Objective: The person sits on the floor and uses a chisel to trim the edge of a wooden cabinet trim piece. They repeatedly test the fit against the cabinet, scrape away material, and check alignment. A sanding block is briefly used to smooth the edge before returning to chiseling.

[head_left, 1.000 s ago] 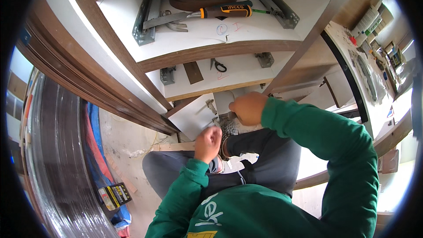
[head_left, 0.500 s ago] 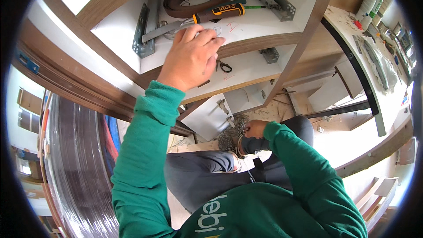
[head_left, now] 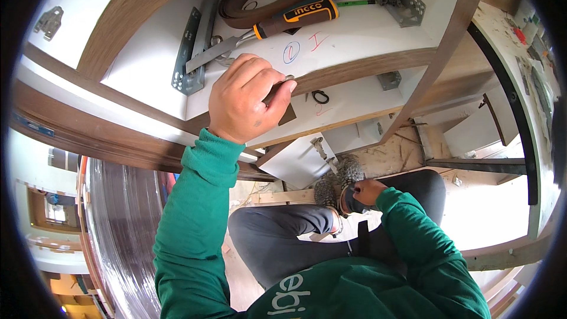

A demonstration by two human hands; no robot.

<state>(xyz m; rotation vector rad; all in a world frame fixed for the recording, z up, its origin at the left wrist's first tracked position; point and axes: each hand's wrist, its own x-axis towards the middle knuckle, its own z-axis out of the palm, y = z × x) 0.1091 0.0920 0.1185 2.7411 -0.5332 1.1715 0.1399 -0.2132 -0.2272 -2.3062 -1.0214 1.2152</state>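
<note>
Two digits of the person's left hand [head_left: 251, 99] pinch a small metallic piece [head_left: 289, 77] on the near side of the chisel [head_left: 271, 26]; a slack pinch could drop it, and careless reaching could nick knuckles on the blade [head_left: 212, 54]. Well below the chisel, the right hand [head_left: 367, 191] curls near a shoe [head_left: 352, 170]; whether it grasps anything cannot be told. Beyond the chisel lies a brown coil [head_left: 230, 10].

Left grip [head_left: 249, 99]: small item [head_left: 289, 77] mostly hidden
Right grip [head_left: 368, 191]: fingertips too small to tell
Scissors [head_left: 321, 103]: partly hidden

Chisel [head_left: 298, 19] on shelf [head_left: 351, 41]; coil [head_left: 231, 7] behind
</note>
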